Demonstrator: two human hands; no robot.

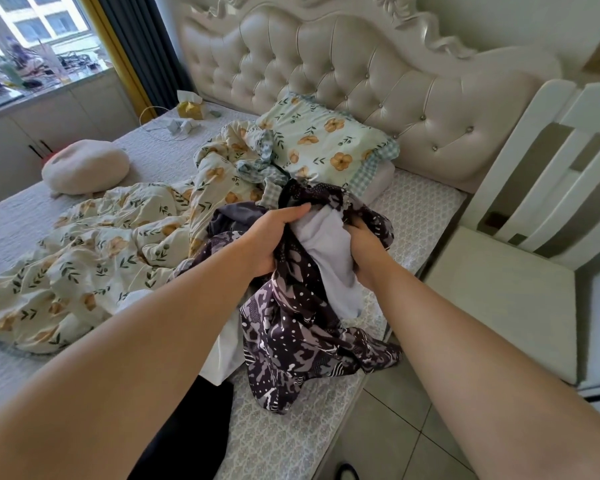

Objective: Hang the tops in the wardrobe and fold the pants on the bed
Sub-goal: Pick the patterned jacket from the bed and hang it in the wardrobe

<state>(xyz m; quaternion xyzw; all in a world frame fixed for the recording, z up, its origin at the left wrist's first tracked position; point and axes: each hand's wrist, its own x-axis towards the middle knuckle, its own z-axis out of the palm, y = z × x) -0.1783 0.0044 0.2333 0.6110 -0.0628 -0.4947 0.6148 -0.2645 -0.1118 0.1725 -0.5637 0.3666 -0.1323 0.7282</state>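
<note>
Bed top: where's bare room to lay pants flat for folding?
Free: the grey textured bedspread between the round cream cushion and floral pillow, and the patterned mattress strip along the near edge. Crowded: the middle, under the rumpled floral duvet, and where both hands grip the dark patterned garment bundle.

The headboard point(343, 81) looks like glossy leather, tufted, with shiny round buttons, and its carved frame has a smooth pearly finish. The dark patterned garment point(291, 341) is thin cloth with a light sheen; the white garment point(329, 258) inside it is matt soft cloth. The quilt point(101, 237) and pillow point(326, 143) are matt printed cotton-like cloth, wrinkled. The mattress cover point(291, 427) is woven cloth with a raised pattern. The round cushion point(84, 168) looks plush. The chair point(534, 202) is smooth painted wood, and the floor point(395, 427) is smooth tile.
</note>
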